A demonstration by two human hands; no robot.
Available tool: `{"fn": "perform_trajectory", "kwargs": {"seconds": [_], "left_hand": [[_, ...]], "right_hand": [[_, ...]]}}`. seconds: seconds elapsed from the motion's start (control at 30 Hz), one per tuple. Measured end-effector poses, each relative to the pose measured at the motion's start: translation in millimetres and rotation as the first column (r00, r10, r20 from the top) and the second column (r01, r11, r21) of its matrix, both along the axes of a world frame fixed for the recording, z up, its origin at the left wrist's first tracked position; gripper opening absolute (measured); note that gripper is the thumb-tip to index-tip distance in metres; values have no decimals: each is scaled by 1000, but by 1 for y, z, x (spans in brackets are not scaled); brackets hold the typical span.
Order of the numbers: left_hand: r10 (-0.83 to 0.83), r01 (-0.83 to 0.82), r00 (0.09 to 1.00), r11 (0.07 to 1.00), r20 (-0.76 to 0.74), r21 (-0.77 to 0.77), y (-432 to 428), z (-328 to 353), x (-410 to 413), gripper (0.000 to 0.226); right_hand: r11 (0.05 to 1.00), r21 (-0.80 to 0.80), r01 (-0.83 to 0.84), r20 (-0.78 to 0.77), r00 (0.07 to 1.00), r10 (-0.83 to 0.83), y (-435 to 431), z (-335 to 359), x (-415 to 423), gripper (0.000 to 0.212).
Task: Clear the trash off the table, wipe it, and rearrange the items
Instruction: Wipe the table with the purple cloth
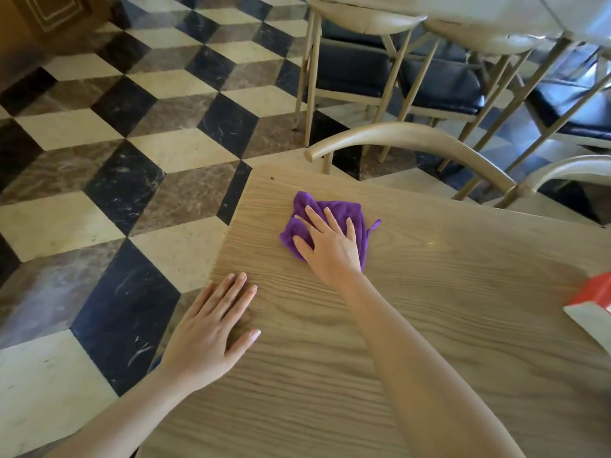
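Observation:
A crumpled purple cloth point(340, 211) lies on the wooden table point(446, 292) near its far left corner. My right hand point(330, 242) presses flat on the cloth, fingers spread over it. My left hand point(211, 328) rests palm down on the bare wood at the table's left edge, fingers apart and holding nothing. A red and white box point(595, 302) sits at the right edge of the view, partly cut off.
A curved wooden chair back point(413, 140) stands just past the table's far edge, a second chair back point(568, 170) to its right. More chairs with dark cushions point(357, 74) stand behind them. A patterned marble floor point(115, 143) lies to the left.

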State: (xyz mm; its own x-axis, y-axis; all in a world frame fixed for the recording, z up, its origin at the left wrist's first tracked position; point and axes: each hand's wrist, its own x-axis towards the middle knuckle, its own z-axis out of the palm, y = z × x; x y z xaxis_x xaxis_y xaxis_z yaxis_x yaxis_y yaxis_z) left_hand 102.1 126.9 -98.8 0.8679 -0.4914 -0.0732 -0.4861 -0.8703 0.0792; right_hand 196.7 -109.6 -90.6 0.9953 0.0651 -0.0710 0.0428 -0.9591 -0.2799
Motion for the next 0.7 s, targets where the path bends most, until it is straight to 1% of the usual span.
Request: {"fn": "perform_trajectory", "kwargs": {"seconds": [0.17, 0.33, 0.7], "left_hand": [[5, -5, 1000, 1000, 15, 22, 0, -1, -1, 69], [8, -9, 1000, 999, 22, 36, 0, -1, 0, 69], [16, -17, 999, 999, 30, 41, 0, -2, -1, 69]], "right_hand": [[998, -36, 52, 4, 999, -51, -41, 1, -23, 49], [987, -64, 145, 11, 989, -145, -87, 2, -49, 49], [958, -34, 286, 39, 958, -285, -135, 8, -95, 48]]}}
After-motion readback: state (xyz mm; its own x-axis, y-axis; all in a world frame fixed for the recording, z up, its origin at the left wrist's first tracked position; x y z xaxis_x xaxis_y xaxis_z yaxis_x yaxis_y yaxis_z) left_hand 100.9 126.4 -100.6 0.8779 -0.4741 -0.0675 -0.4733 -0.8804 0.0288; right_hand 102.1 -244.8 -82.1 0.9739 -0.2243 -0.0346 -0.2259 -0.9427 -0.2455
